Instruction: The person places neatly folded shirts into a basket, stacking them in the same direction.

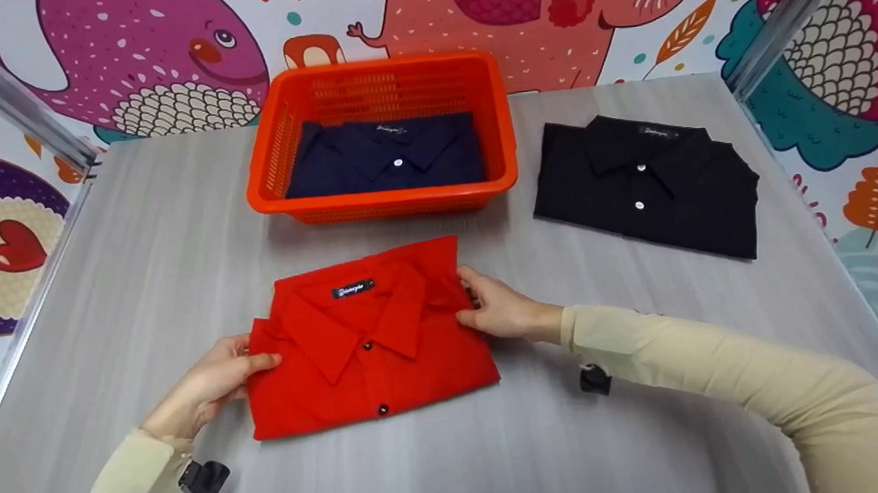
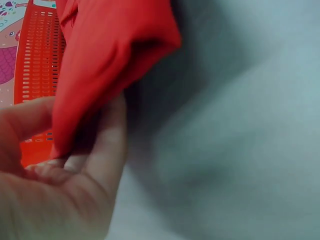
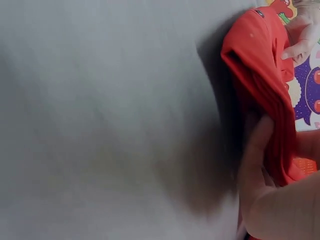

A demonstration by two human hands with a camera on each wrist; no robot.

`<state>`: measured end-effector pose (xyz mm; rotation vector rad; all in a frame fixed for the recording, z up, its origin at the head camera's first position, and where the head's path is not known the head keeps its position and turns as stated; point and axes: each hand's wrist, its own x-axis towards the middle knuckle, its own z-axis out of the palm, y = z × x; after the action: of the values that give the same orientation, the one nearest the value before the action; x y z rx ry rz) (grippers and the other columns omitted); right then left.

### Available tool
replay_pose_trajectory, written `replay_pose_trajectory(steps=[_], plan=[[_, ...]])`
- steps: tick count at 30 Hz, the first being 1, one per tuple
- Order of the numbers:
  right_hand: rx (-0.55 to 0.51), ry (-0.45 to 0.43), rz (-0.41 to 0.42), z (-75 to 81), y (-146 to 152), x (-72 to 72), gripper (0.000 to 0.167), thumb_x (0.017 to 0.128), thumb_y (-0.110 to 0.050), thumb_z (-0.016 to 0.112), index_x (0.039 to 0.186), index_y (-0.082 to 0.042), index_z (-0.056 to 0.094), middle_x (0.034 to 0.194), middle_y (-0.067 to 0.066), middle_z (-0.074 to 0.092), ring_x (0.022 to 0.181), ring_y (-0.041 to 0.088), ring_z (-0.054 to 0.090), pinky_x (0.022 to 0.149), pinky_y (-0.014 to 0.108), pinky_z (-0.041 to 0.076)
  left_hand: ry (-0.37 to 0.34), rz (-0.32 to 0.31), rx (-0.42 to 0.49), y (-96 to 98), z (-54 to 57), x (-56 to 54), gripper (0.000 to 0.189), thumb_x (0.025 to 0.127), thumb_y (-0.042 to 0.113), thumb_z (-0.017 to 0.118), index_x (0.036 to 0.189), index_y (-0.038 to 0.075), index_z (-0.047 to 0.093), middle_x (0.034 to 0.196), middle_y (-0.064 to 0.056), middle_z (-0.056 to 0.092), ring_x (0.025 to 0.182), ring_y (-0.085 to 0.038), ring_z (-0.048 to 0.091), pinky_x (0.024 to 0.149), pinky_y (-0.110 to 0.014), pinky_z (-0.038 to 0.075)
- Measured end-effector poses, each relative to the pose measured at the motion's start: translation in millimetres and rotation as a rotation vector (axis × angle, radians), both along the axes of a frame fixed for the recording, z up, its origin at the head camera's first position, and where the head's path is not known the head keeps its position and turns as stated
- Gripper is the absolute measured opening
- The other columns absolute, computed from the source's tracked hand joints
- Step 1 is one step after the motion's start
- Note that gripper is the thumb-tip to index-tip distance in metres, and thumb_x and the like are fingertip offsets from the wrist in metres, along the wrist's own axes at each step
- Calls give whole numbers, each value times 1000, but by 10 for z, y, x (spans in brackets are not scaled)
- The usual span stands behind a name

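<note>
A folded red collared shirt (image 1: 430, 363) with dark buttons and a black neck label is held between both hands in front of the basket. My left hand (image 1: 219, 374) grips its left edge, thumb on top and fingers underneath. On the opposite side, my right hand (image 1: 504, 307) pinches the right edge. The left wrist view has the shirt's folded edge (image 2: 112, 50) between thumb and fingers, with a shadow on the table beside it. In the right wrist view, stacked layers of red cloth (image 3: 260, 65) run into the right hand's grasp.
An orange plastic basket (image 1: 384, 203) stands at the back with a folded navy shirt (image 1: 435, 164) inside. Right of it lies a folded black shirt (image 1: 700, 210) on the grey table (image 1: 569, 442). Cartoon-printed walls (image 1: 646, 48) border the back and sides.
</note>
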<state>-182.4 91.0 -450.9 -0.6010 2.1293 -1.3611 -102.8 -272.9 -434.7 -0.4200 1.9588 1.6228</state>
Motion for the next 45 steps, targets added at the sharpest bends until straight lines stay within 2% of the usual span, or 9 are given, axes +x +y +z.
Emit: replay_pose_trajectory(steps=[4, 9, 16, 24, 30, 37, 45], plan=[[-16, 79, -4, -37, 51, 6, 36, 84, 7, 54, 118, 3, 46, 108, 13, 60, 96, 26, 57, 85, 36, 46, 5, -2, 8, 19, 0, -8, 35, 91, 2, 56, 121, -12, 46, 89, -1, 67, 78, -14, 66, 71, -30, 55], [-42, 112, 1, -52, 87, 5, 36, 85, 7, 53, 120, 4, 46, 110, 16, 60, 98, 27, 58, 85, 37, 47, 14, -2, 18, 36, 25, -29, 34, 91, 2, 57, 120, -12, 47, 90, -1, 67, 79, -14, 66, 72, -29, 55], [-49, 162, 3, 27, 154, -12, 35, 87, 6, 54, 121, 2, 46, 104, 13, 61, 89, 22, 57, 79, 33, 46, 33, -9, 38, 43, 66, -63, 34, 94, 2, 56, 123, -12, 45, 92, -1, 66, 81, -14, 66, 74, -30, 55], [-86, 189, -6, 97, 184, -26, 38, 88, 6, 54, 124, 1, 47, 109, 15, 62, 92, 25, 60, 80, 36, 49, 68, 0, -6, 43, 126, -140, 30, 94, 3, 57, 120, -9, 49, 91, 1, 66, 79, -12, 65, 74, -28, 54], [-89, 229, -34, 127, 225, -66, 41, 87, 7, 55, 126, 1, 46, 111, 15, 62, 93, 27, 62, 79, 37, 50, 118, 7, 1, 54, 214, -218, 28, 93, 1, 58, 119, -6, 51, 88, 3, 67, 77, -10, 65, 71, -26, 53], [-112, 293, -58, 223, 268, -139, 40, 86, 7, 57, 124, 1, 46, 111, 15, 61, 94, 28, 60, 80, 38, 49, 229, -20, -85, 63, 357, -312, 28, 92, 3, 61, 118, -6, 54, 85, 6, 67, 76, -7, 63, 71, -23, 48], [-147, 278, -44, 282, 311, -143, 35, 88, 7, 57, 120, 0, 46, 111, 12, 57, 95, 26, 58, 81, 36, 47, 217, -27, -63, 67, 418, -304, 29, 92, 2, 61, 119, -5, 54, 86, 5, 68, 76, -8, 65, 69, -24, 52]])
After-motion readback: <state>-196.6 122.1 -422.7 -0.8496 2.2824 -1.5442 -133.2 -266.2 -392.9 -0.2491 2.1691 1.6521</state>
